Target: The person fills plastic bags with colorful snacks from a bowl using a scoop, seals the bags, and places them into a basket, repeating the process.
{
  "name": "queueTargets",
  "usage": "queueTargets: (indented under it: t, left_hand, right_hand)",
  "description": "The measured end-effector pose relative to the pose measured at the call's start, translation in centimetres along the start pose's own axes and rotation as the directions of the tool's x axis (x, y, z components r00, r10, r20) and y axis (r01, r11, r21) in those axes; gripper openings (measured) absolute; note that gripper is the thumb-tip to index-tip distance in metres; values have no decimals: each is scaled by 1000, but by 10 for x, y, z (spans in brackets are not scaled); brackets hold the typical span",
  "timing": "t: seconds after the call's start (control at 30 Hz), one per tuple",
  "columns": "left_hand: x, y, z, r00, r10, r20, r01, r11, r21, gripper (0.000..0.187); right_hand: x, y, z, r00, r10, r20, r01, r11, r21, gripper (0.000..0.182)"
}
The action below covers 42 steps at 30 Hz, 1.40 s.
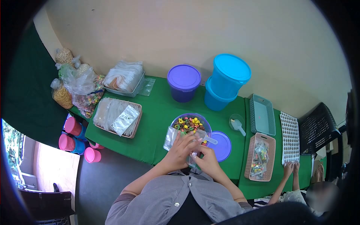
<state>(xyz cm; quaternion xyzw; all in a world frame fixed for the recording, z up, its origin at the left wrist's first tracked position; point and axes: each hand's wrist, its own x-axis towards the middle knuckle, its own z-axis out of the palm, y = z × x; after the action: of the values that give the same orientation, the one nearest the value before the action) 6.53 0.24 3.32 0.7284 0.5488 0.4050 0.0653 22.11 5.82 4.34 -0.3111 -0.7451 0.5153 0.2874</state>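
Note:
My left hand [182,148] and my right hand [205,157] meet at the near rim of a purple tub [209,127]. The tub holds colourful ring- and shell-shaped snacks [191,123]. Clear plastic bags [170,138] stick out to the left from under my left hand, whose fingers close over them. Pinched in my right hand is a small clear plastic bag [191,161]; what it contains is hidden. A clear scoop [210,140] lies in the tub, handle pointing right. Beside the tub rests its purple lid [220,146].
Baskets of clear bags [137,125] stand on the left, near large snack sacks [84,90]. Closed purple [183,84] and blue tubs [227,80] stand behind. Rightward are a small bowl with a scoop [237,125], a basket of filled packets [262,157], and another person's hands [291,167] on a sticker sheet [290,138].

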Motion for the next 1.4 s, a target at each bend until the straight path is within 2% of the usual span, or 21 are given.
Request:
queueTargets:
  t: [0.13, 0.23, 0.27, 0.3, 0.33, 0.4, 0.43, 0.5, 0.53, 0.57, 0.63, 0.67, 0.73, 0.87, 0.97, 1.07, 1.13, 1.17, 1.23, 1.37, 1.4]
  left_hand:
    - [-6, -8, 0, 996, -12, -86, 12, 1000, 5, 57]
    - [-9, -9, -4, 993, 2, -119, -7, 999, -38, 50]
    - [-10, -7, -6, 993, 3, -122, -7, 999, -37, 50]
    - [-13, -4, -7, 971, -210, -113, 163, 931, -326, 49]
    - [-15, -2, -8, 914, -403, -41, 306, 753, -582, 48]
    - [-17, -3, -8, 924, -381, -30, 280, 728, -626, 48]
    - [-16, -3, -8, 933, -359, -21, 254, 699, -669, 48]
    - [-12, -8, -10, 974, -222, -41, 156, 790, -593, 46]
    - [-10, -10, -11, 995, -84, -51, 46, 860, -508, 45]
    - [-14, -14, -8, 995, -83, -54, 44, 859, -509, 45]
    - [-19, -21, -4, 935, -329, -133, 67, 533, -843, 37]
    - [-22, -25, -2, 917, -370, -149, 55, 488, -871, 39]
    - [-20, -20, -11, 900, -411, -149, 77, 485, -871, 39]
    - [-22, -15, -2, 854, -453, -256, 61, 576, -815, 44]
    - [-19, -8, -6, 821, -515, -245, 42, 483, -874, 43]
    - [-37, -18, -1, 785, -554, -276, 60, 512, -857, 43]
    - [-27, -21, -21, 730, -568, -380, -13, 544, -839, 42]
    - [-23, -23, -31, 665, -575, -478, -82, 580, -811, 40]
    - [-25, -33, -47, 652, -575, -495, -9, 646, -763, 37]
    - [-34, -59, -54, 650, -578, -493, 99, 708, -699, 34]
    - [-33, -59, -51, 642, -579, -502, 88, 706, -702, 34]
  right_hand:
    - [0, -8, -10, 995, 64, -71, -78, 973, -217, 26]
    - [1, -11, -15, 971, 228, -68, -231, 973, -31, 48]
    - [3, -5, -17, 982, 190, 2, -183, 941, 284, 58]
    - [4, -3, -18, 990, 131, 58, -141, 807, 573, 67]
    - [6, -3, -17, 990, 131, 59, -141, 807, 573, 67]
    - [11, -4, -15, 981, -192, 15, 184, 959, 216, 69]
    - [10, -1, -12, 981, -191, 11, 184, 959, 214, 69]
    - [10, 21, -2, 893, -291, 345, 369, 910, -187, 73]
    - [13, 33, 3, 880, -135, 455, 206, 973, -109, 75]
    - [10, 41, 3, 879, -134, 457, 207, 972, -112, 75]
    - [12, 35, 5, 913, -168, 372, 241, 958, -157, 79]
    - [11, 29, 6, 911, -168, 376, 240, 958, -155, 79]
    - [9, 11, 8, 936, -86, 340, 80, 996, 34, 83]
    - [3, 12, 20, 933, -192, 304, 244, 959, -143, 97]
    - [8, 44, 29, 912, -121, 392, 168, 982, -88, 102]
    - [7, 43, 20, 914, 11, 405, -4, 1000, -17, 91]
    - [13, 20, 13, 977, -170, 131, 204, 922, -329, 72]
    - [14, 27, 9, 977, -167, 132, 202, 923, -328, 72]
    - [19, 59, -6, 981, -141, -134, 25, 773, -634, 66]
    - [24, 101, -32, 946, -150, -286, -82, 745, -662, 66]
    - [23, 102, -36, 946, -46, -321, -142, 831, -537, 58]
